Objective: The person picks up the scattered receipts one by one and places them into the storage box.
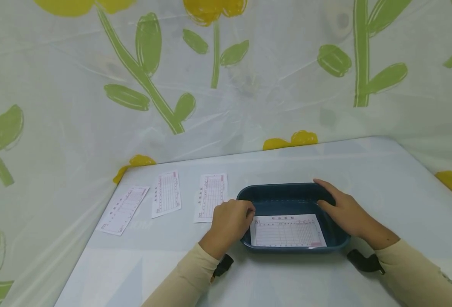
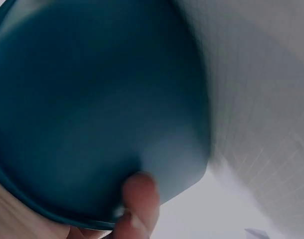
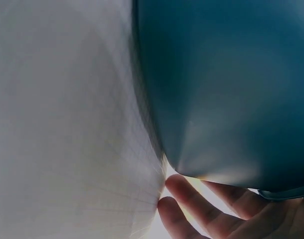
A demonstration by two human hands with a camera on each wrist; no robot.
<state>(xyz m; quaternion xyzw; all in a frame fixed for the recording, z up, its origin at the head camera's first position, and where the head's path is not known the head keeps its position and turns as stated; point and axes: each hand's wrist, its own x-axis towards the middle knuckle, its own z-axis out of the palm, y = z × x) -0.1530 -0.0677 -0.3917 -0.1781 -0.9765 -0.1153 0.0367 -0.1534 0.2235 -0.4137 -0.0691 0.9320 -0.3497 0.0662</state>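
Note:
A dark teal plastic tray (image 1: 287, 189) rests on the table, and inside it lies a printed paper form (image 1: 287, 232) with a ruled grid. My left hand (image 1: 229, 221) grips the tray's left end, fingers curled at the rim; the left wrist view shows a fingertip (image 2: 142, 199) against the outer wall. At the opposite end, my right hand (image 1: 346, 213) holds the rim with the thumb on the inner side. Its other fingers (image 3: 192, 199) lie along the outside, near the tabletop, in the right wrist view.
Three more printed forms lie left of the tray: one near it (image 1: 212, 196), one in the middle (image 1: 167, 194), one slanted at the far left (image 1: 123, 209). The pale table (image 1: 383, 179) meets a flower-patterned curtain (image 1: 268, 98) behind and at the sides.

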